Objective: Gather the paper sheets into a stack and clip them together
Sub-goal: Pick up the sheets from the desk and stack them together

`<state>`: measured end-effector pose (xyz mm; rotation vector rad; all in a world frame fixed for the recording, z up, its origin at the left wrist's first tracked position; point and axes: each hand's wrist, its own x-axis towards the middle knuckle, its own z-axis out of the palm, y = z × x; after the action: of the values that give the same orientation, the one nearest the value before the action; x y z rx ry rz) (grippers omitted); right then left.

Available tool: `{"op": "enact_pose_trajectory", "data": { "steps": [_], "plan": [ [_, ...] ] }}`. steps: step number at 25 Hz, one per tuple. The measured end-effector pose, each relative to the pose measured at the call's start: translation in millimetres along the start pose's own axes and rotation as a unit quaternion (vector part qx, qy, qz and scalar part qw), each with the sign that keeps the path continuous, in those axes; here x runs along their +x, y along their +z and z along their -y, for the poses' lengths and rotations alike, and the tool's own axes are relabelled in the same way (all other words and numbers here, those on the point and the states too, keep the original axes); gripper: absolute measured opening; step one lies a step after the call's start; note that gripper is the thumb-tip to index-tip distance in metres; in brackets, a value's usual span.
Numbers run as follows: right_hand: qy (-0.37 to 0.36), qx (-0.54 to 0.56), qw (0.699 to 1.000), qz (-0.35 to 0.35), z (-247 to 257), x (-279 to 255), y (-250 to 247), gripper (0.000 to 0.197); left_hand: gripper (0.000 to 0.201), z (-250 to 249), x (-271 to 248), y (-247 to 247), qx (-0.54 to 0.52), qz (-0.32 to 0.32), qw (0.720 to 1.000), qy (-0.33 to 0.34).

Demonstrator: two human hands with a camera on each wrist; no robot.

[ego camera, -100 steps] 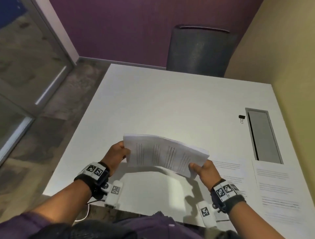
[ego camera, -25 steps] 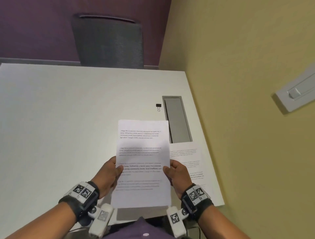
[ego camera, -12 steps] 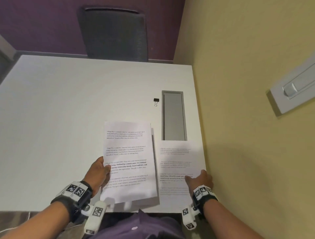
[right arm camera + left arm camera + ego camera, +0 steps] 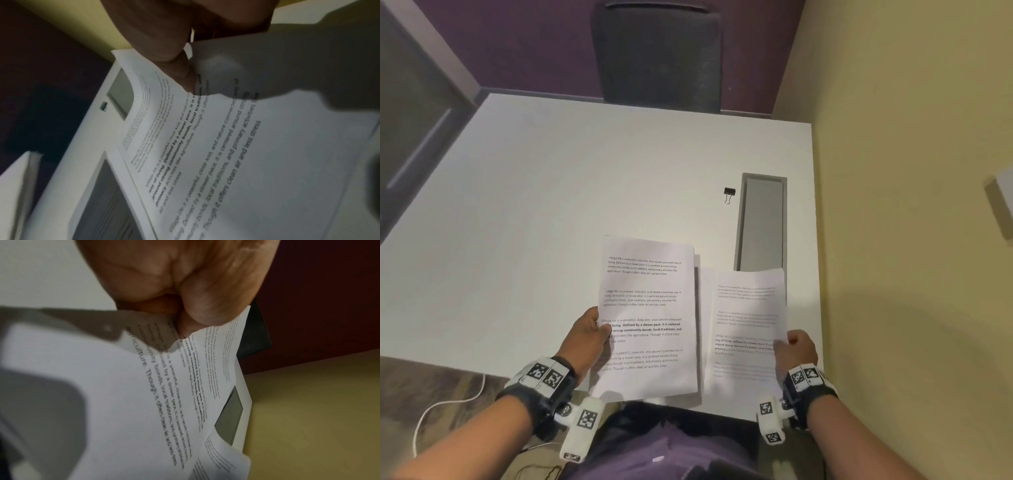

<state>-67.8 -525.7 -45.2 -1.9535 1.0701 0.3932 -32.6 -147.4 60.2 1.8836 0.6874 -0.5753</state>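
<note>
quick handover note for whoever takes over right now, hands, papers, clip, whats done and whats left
Left hand: pinches the left edge of the gathered stack of white printed paper sheets, near the front of the white table.
Right hand: pinches the right edge of a separate white printed sheet, just right of the stack; its far end curls up.
Small black binder clip: untouched on the table, beside the grey recessed cable hatch.
Done: most sheets stacked.
Left: add the right-hand sheet, square the edges, fetch the clip, clip the stack.
</note>
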Motion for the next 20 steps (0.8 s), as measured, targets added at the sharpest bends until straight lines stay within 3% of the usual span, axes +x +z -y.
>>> {"op": "enact_pose_trajectory", "data": {
  "steps": [3,6,10,13,16,20],
  "plan": [
    [-0.112,-0.012,0.993,0.024,31,-14,-2,0.018,0.027,7,-1,-13,0.014,-0.015,1.0,0.016],
    [-0.18,0.06,0.98,0.052,70,-29,-17,0.022,0.027,5,1,-26,-0.003,-0.027,0.999,0.019],
    [-0.134,0.22,0.956,0.142,117,-62,-29,0.016,0.026,-1,5,-28,-0.054,-0.018,0.998,-0.005],
    [-0.113,0.226,0.943,0.215,138,-89,-6,0.011,0.028,-4,5,-17,-0.116,0.025,0.993,-0.011],
    [-0.099,0.226,0.939,0.238,141,-100,26,0.013,0.035,-12,-6,-8,-0.167,0.071,0.983,-0.005],
    [-0.117,0.206,0.943,0.232,139,-106,45,0.012,0.034,-20,-20,-5,-0.213,0.056,0.975,-0.008]
  ]
}}
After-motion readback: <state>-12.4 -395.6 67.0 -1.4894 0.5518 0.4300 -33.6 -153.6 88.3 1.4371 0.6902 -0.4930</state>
